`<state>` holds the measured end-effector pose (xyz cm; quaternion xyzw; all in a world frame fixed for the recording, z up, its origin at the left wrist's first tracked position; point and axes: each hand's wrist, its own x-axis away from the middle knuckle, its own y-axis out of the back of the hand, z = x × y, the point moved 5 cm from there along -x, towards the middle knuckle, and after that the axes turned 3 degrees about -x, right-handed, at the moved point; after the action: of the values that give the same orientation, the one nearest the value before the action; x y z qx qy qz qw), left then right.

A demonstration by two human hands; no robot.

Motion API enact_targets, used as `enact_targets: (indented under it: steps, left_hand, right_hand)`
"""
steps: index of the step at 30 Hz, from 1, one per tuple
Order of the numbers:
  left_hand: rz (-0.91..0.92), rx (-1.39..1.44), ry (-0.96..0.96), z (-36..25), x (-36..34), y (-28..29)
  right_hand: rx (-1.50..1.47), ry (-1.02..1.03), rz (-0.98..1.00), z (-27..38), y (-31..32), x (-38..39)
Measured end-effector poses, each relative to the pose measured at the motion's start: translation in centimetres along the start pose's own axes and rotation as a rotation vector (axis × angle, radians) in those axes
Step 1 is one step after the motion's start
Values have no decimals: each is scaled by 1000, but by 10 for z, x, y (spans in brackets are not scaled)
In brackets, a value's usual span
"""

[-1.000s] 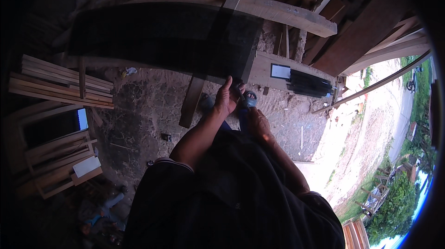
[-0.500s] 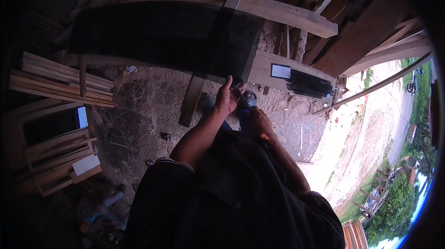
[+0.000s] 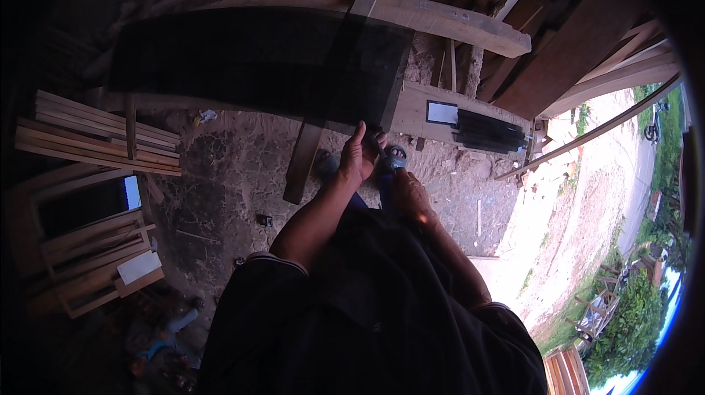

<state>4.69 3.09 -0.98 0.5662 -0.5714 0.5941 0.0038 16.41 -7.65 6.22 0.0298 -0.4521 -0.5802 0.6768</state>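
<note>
Head view: one long, black, see-through sheet (image 3: pixel 220 57) overlaps one brown wooden plank (image 3: pixel 302 163). Near the sheet's near right corner, the bare left hand (image 3: pixel 357 161) has its thumb raised, the bare right hand (image 3: pixel 412 195) bent fingers; I cannot tell what either grip grasps. One pale mark (image 3: pixel 377 327) on the black cloth shirt (image 3: pixel 382 270) is illegible.

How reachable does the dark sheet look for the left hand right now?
Probably yes: the left hand is at the near edge of the dark sheet, with no visible obstacle between them. The shadow there is too deep to tell whether they touch.
</note>
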Motion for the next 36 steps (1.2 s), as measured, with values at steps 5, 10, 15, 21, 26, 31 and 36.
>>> enact_targets:
  steps: [5,10,15,21,26,31,36]
  left_hand:
    - [14,5,42,6,0,5]
    - [-74,-19,33,10,6,13]
    - [-125,-133,80,16,32,15]
    - [-59,-280,411,17,77,14]
    - [26,-501,480,-54,85,-45]
    - [308,-875,-143,-275,-3,-249]
    - [-894,-2811,-1300,-397,16,-465]
  right_hand:
    - [-2,54,5,-8,7,-3]
    - [-19,131,-61,-24,13,-2]
    - [-119,154,25,-37,29,18]
    - [-261,168,-65,-35,86,51]
    - [-254,170,-69,-78,98,55]
    - [-226,255,-95,-114,94,37]
    - [-267,382,-230,-128,86,17]
